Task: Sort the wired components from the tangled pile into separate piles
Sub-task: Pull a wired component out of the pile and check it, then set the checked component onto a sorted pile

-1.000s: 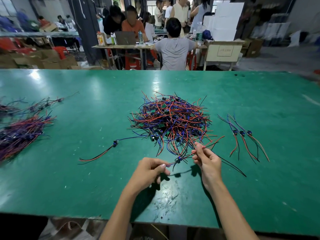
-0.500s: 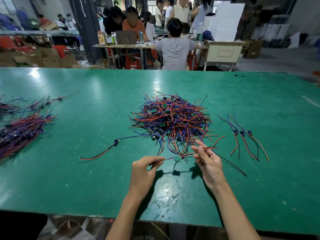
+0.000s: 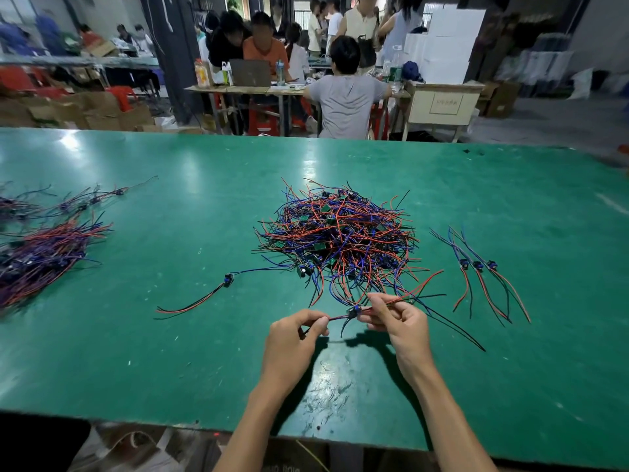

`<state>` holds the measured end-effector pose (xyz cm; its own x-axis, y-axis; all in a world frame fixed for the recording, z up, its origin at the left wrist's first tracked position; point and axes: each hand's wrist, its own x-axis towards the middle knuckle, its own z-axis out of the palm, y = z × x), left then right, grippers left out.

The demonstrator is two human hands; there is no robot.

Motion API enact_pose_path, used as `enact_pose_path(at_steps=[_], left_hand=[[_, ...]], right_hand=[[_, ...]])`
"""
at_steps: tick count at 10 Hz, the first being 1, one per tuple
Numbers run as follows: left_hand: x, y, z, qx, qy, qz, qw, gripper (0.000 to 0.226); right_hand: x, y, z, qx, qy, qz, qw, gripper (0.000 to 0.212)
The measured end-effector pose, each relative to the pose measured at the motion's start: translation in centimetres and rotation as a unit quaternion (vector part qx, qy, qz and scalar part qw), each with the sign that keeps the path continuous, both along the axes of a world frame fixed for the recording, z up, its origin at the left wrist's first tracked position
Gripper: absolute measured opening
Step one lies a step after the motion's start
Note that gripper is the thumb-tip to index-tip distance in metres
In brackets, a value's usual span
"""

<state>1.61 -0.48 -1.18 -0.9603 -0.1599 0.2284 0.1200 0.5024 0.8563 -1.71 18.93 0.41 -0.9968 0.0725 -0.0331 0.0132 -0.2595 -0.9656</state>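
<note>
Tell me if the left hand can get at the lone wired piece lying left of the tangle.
Probably yes, once freed: the left hand is pinching the held component, but only bare green table lies between it and the lone piece.

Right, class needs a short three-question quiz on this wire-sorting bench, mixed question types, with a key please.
1. True or false: both hands hold the same wired component.
2. How many components lie in the small group right of the tangled pile? A) one B) three C) six
3. Fill in: the lone component left of the pile lies on the ___ table.

Key: 1 true, the left hand and right hand pinch its wires either side. 2 B. 3 green.
</note>
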Motion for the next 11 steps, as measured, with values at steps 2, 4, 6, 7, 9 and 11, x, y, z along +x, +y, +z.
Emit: enact_pose_path(at_steps=[2,4,6,7,9,11], left_hand=[[0.0,-0.6,-0.2,0.127,-0.025,0.008,0.992,0.006],[0.4,-1.6,-0.5,0.232,-0.027,0.032,0.972,0.011],[0.0,-1.9,-0.8,0.22,0.013,0.062,0.973,0.012],[-0.2,-2.0,-1.0,0.211,0.009,0.068,0.975,0.014],[-0.1,-1.9,-1.2,0.21,-0.01,0.05,0.976,0.01],[0.0,-1.8,-1.2,0.203,-0.017,0.055,0.977,0.02]], right_hand=[[-0.8,0.1,-0.5,-0.101,-0.025,-0.134,0.985,0.021],[-1.2,0.7,-0.9,-0.14,-0.018,-0.172,0.975,0.027],[-1.8,0.9,0.3,-0.187,-0.043,-0.211,0.958,0.015],[-4.5,3.0,3.5,-0.242,-0.03,-0.293,0.924,0.012],[-9.6,9.6,7.0,-0.378,-0.011,-0.349,0.857,0.023],[-8.2,11.8,5.4,0.019,-0.141,-0.164,0.976,0.043]])
